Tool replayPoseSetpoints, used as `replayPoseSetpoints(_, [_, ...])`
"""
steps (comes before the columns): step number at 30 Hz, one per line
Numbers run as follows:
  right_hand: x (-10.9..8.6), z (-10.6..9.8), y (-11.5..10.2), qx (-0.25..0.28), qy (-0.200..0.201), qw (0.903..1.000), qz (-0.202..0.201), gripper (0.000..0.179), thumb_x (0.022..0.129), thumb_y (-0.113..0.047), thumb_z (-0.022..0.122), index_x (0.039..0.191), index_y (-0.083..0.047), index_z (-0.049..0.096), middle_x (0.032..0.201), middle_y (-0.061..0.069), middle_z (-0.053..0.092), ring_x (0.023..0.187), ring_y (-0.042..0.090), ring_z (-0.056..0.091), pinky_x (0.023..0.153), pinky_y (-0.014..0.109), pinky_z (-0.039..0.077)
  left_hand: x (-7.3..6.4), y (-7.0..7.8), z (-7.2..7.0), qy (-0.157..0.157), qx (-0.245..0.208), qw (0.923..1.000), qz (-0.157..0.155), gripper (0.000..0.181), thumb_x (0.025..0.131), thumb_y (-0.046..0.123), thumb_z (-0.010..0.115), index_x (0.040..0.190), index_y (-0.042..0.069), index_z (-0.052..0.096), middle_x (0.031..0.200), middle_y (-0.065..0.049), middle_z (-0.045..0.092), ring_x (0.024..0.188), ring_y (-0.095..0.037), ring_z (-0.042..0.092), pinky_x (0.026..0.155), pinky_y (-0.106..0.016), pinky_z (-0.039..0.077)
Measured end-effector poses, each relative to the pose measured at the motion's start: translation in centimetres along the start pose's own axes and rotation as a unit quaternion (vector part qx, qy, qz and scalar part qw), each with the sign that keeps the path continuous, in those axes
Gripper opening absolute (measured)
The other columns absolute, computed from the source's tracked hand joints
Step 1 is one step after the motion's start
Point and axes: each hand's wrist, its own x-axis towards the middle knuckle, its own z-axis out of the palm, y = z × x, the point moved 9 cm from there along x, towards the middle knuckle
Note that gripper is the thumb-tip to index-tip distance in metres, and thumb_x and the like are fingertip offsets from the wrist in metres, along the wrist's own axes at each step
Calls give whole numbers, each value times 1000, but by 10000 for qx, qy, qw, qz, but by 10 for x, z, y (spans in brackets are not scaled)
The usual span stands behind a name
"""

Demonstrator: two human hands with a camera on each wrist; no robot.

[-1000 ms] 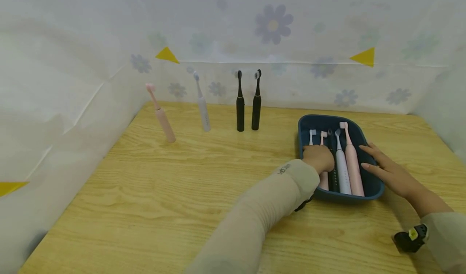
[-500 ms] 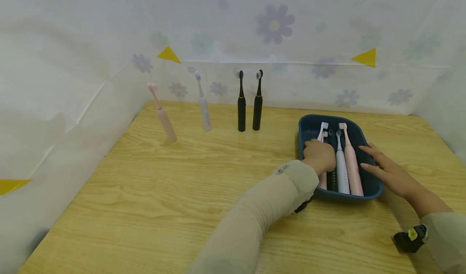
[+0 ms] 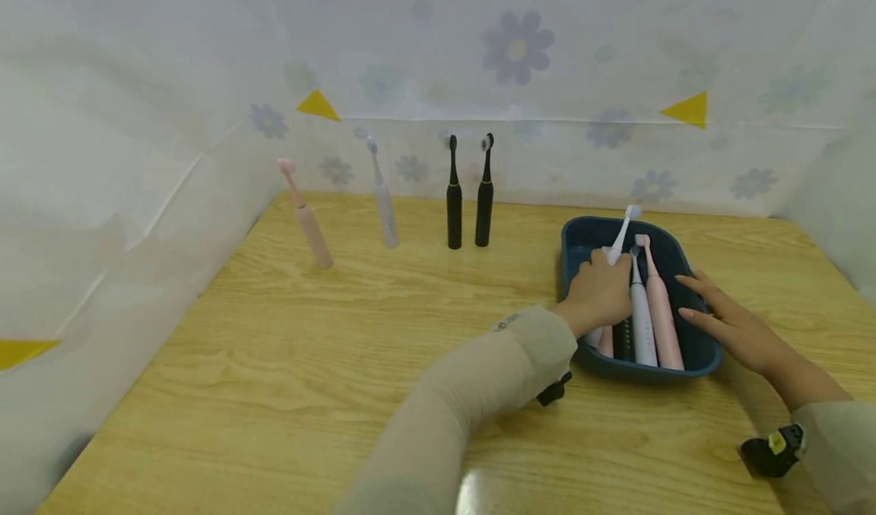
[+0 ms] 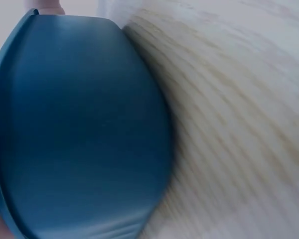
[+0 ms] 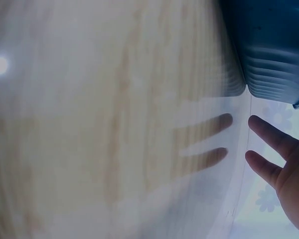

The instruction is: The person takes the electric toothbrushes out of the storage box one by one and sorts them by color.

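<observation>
My left hand (image 3: 597, 293) grips a white electric toothbrush (image 3: 620, 240) over the left part of a dark blue bin (image 3: 674, 376). The brush head sticks up past the bin's back rim, while the fingers hide the middle of the handle. Beside it in the bin lie a black toothbrush (image 3: 622, 338), a pale lavender one (image 3: 642, 321) and a large pink one (image 3: 661, 313); another pink handle (image 3: 605, 341) is mostly covered by the hand. My right hand (image 3: 735, 329) rests on the bin's right rim, two fingertips reaching inside. In the right wrist view, other fingers (image 5: 269, 133) extend straight outside the bin.
Upright along the back of the wooden table (image 3: 308, 393) stand a leaning pink toothbrush (image 3: 313, 233), a lavender one (image 3: 385, 214), and two black ones, the left black toothbrush (image 3: 454, 214) and the right black toothbrush (image 3: 484, 212). A flowered white sheet (image 3: 424, 66) hangs behind.
The white toothbrush has come up from the bin's left side, its head swinging up and to the right in my left hand. My right hand has stayed on the rim.
</observation>
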Motion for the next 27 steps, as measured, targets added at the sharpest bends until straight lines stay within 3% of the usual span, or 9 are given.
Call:
replayPoseSetpoints(3, [0,-1,1,-38,7,10000,34,55,93,-16,37,139,-7,7,140,16,-12,121,47,-4,81,69,9,-2,1,-3,42,-169,9992,367,58,82,21,54,134,27,29,129,-3,29,94,-14,42,65,-23,40])
replayPoseSetpoints(7, [0,-2,1,-80,4,9999,98,56,93,-17,37,139,-8,6,141,15,-12,119,52,0,80,69,11,-6,1,-6,31,-478,9972,572,64,85,19,51,137,33,15,133,1,21,95,-11,39,65,-20,39])
replayPoseSetpoints(12, [0,-2,2,-4,21,9999,138,56,93,-17,37,139,-9,6,141,12,-13,120,49,-2,81,69,10,-10,1,-12,174,-822,9923,907,66,87,15,49,137,34,10,135,1,19,94,-9,41,65,-16,39])
replayPoseSetpoints(15, [0,-1,2,51,31,9998,190,56,93,-19,38,140,-11,7,141,11,-12,122,45,-4,82,69,9,-15,2,-20,456,-974,9847,1371,63,87,12,47,138,29,12,134,-4,22,98,-9,42,71,-15,38])
replayPoseSetpoints(19, [1,0,4,76,36,9995,292,56,93,-21,38,140,-14,8,141,10,-11,123,43,-4,83,68,10,-20,1,-28,858,-1327,9688,1910,59,87,7,44,138,22,18,132,-10,26,100,-11,43,73,-13,37])
replayPoseSetpoints(23, [0,0,5,38,35,9996,285,56,93,-21,38,140,-14,8,141,11,-12,122,46,-2,82,68,11,-20,-2,-29,1175,-1592,9573,2107,57,86,6,45,138,17,22,131,-12,27,100,-12,43,73,-12,36])
replayPoseSetpoints(27, [-1,0,5,-7,17,9998,206,57,93,-20,38,140,-11,7,141,14,-12,121,47,-2,81,68,11,-22,-7,-30,1416,-1716,9511,2143,58,86,6,47,137,15,23,130,-13,28,97,-11,44,71,-10,35])
